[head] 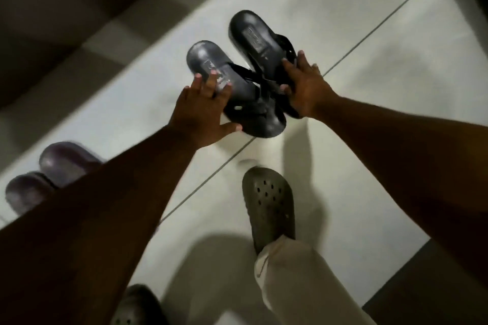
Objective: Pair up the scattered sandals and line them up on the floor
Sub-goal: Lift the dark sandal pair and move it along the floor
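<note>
Two black flip-flop sandals sit side by side over the white tiled floor, heels pointing away from me. My left hand (203, 111) grips the left black sandal (208, 60) along its left edge, fingers over the footbed. My right hand (303, 87) holds the right black sandal (253, 34) by its right side, near the straps. The toe ends of the two sandals overlap between my hands. At the far left lies a pair of dark purple sandals (60, 163), partly hidden behind my left forearm.
My own feet wear grey-brown perforated clogs, one (269, 206) just below the held sandals, the other (137, 306) at the bottom edge. A beige trouser leg (295, 280) rises from the nearer clog. A dark wall base (66, 21) runs along the upper left. Dark flooring (433, 285) borders the lower right.
</note>
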Motion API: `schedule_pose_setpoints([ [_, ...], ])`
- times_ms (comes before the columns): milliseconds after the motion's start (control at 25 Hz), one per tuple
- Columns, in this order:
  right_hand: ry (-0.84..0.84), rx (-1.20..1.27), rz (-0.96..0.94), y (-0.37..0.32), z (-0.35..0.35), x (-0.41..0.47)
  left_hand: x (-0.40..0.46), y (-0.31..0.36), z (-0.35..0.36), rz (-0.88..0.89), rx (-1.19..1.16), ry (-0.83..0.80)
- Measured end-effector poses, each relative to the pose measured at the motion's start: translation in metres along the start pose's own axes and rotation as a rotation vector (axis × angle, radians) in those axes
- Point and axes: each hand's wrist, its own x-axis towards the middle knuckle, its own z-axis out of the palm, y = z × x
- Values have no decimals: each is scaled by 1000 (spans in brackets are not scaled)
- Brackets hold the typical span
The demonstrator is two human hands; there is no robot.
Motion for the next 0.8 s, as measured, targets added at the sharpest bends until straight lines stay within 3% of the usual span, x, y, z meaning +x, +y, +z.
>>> schedule_pose_setpoints([
  [240, 75, 168, -141, 28, 13, 20, 54, 40, 25, -76, 0, -35],
  [560, 87, 106, -53, 94, -54, 98, 166, 81, -15, -58, 22, -6],
  [800, 76, 109, -63, 89, -62, 89, 166, 81, -24, -28, 51, -57],
])
